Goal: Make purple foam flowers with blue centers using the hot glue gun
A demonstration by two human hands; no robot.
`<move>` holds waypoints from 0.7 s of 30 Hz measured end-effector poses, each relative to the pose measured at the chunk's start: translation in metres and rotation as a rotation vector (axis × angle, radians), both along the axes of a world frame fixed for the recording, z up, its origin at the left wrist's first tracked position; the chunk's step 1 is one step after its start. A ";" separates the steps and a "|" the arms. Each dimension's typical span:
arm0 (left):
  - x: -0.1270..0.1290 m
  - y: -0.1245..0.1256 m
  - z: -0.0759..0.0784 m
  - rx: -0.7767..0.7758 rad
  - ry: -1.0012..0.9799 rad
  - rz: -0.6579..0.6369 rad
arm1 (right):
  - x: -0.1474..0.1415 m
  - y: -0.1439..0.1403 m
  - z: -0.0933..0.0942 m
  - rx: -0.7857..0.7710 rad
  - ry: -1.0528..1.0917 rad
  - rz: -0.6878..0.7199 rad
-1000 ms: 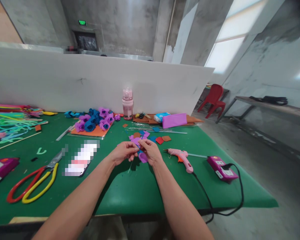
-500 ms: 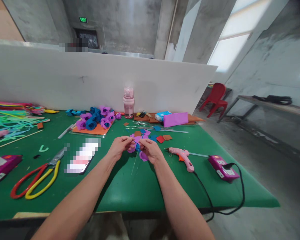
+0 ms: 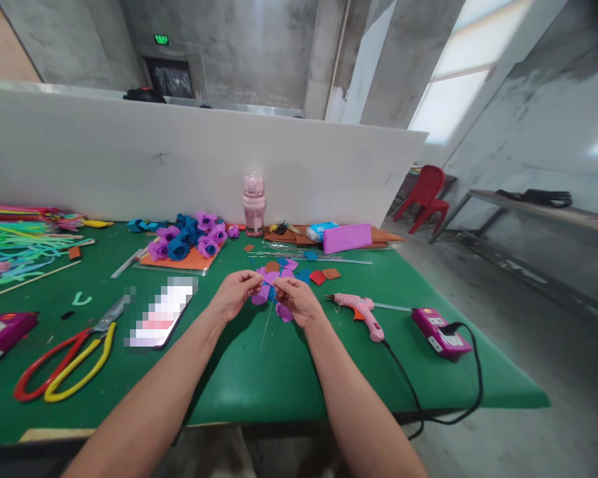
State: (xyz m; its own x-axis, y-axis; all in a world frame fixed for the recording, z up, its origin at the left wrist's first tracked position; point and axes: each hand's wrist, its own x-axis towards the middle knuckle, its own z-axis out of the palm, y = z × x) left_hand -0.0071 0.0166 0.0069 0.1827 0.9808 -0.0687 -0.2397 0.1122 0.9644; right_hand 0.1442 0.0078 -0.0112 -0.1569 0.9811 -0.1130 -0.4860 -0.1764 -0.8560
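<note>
Pinching a purple foam petal piece (image 3: 262, 292) between them, the left hand (image 3: 236, 295) and right hand (image 3: 296, 302) meet above the green table (image 3: 259, 378), fingers closed on it. A thin wire stem (image 3: 266, 328) hangs below the piece; a pink glue gun (image 3: 361, 312) lies near the right hand.

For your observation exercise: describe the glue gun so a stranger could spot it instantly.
On the green table, look just right of the person's right hand. The glue gun lies there, pink with an orange trigger and a black cord, unlike the flat purple box beside it.

Craft workshop: glue gun (image 3: 363, 313), scissors (image 3: 67, 362), bare concrete walls (image 3: 259, 53).
</note>
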 end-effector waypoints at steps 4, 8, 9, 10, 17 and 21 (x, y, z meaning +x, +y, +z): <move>0.000 0.002 -0.002 -0.023 -0.031 -0.041 | 0.000 0.000 -0.001 -0.001 0.017 0.009; -0.002 0.003 -0.006 -0.034 -0.069 -0.096 | 0.000 0.000 -0.001 0.002 0.020 0.013; -0.002 0.003 -0.006 -0.033 -0.075 -0.109 | 0.000 0.000 -0.001 0.001 0.021 0.012; -0.002 0.003 -0.006 -0.030 -0.078 -0.122 | 0.000 0.000 -0.001 0.000 0.022 0.012; 0.000 0.002 -0.004 -0.060 -0.015 -0.103 | 0.001 0.000 -0.001 0.008 0.012 0.012; 0.000 0.001 -0.003 -0.001 0.073 -0.088 | 0.002 0.000 -0.001 0.017 0.017 0.017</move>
